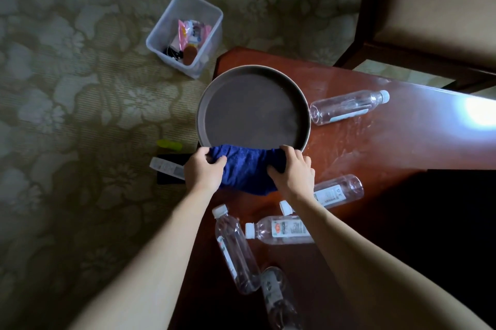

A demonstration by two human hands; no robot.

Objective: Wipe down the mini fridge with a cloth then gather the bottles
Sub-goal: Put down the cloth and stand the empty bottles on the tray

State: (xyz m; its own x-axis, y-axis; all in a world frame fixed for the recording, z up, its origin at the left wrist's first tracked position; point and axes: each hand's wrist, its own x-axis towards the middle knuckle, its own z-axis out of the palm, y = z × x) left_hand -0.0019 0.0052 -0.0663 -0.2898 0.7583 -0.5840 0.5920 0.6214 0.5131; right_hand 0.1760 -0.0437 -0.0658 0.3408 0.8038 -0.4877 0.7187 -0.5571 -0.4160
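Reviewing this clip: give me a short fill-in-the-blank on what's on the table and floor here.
1. Both hands grip a cloth coloured ____.
2. The cloth lies over the near rim of the round ____.
3. The clear plastic bottles, such as this one, all lie on their ____.
4. The clear bin of small items stands on the ____.

Missing words: blue; tray; sides; carpet

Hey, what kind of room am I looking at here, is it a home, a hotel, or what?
Probably a hotel or guest room, though a home is possible. The signs: patterned floral carpet, a polished wooden table with a round serving tray and several plastic water bottles on it, and an upholstered chair beside it.
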